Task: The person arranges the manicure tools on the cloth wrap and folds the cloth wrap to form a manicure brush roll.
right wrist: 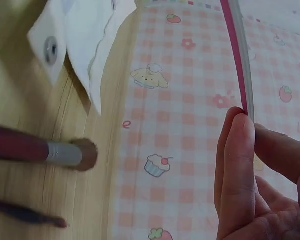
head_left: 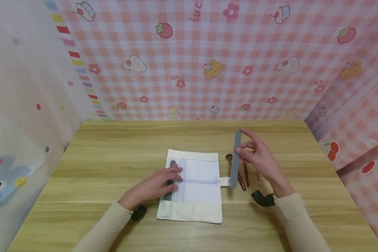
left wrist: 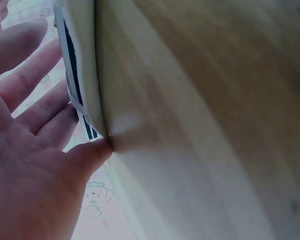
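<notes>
My right hand [head_left: 259, 157] pinches a long grey nail file [head_left: 235, 161] upright between thumb and fingers, to the right of the pouch. In the right wrist view the file [right wrist: 240, 55] shows its thin edge with a pink core. An opened cream cloth pouch [head_left: 193, 212] with clear pockets lies flat on the table. A second dark grey file [head_left: 168, 196] sits in its leftmost pocket, partly hidden by my left hand [head_left: 152, 182]. That hand rests on the pouch's left side with fingers extended; in the left wrist view the thumb [left wrist: 95, 152] touches the pouch's edge.
A makeup brush with a red handle [head_left: 241, 182], a thinner dark brush [head_left: 246, 175] and a small metal-tipped tool [head_left: 259, 178] lie beneath my right hand. The pouch's strap [head_left: 225, 181] with a snap sticks out to the right. A patterned curtain [head_left: 189, 70] hangs behind the wooden table [head_left: 113, 140].
</notes>
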The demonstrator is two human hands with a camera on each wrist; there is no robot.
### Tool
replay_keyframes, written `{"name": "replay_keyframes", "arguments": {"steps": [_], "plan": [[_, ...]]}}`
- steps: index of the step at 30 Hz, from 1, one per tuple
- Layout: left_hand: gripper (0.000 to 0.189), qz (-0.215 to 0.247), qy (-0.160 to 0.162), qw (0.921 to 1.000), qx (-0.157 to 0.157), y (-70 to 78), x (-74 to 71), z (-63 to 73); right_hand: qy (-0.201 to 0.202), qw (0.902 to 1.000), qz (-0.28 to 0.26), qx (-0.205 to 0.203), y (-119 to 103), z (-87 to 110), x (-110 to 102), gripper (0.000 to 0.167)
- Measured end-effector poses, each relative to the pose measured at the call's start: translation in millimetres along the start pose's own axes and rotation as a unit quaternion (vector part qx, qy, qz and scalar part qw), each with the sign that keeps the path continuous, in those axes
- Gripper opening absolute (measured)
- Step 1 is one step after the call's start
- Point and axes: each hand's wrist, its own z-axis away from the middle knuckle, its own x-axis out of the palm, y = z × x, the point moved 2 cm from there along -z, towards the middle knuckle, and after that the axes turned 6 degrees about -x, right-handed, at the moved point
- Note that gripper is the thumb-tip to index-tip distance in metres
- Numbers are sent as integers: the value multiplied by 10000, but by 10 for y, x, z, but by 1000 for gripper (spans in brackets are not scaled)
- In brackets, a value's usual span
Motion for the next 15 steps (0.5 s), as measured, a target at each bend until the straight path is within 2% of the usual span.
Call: {"name": "replay_keyframes", "arguments": {"steps": [8,15], "plan": [[25,-42,-82,9999,-42,10,-3,24,36,9985,-544,52,1,-131,181,71],[38,-94,-177,9997,-122,46,0,52,-29,9974,-719,91,-11,-285,384,70]]}}
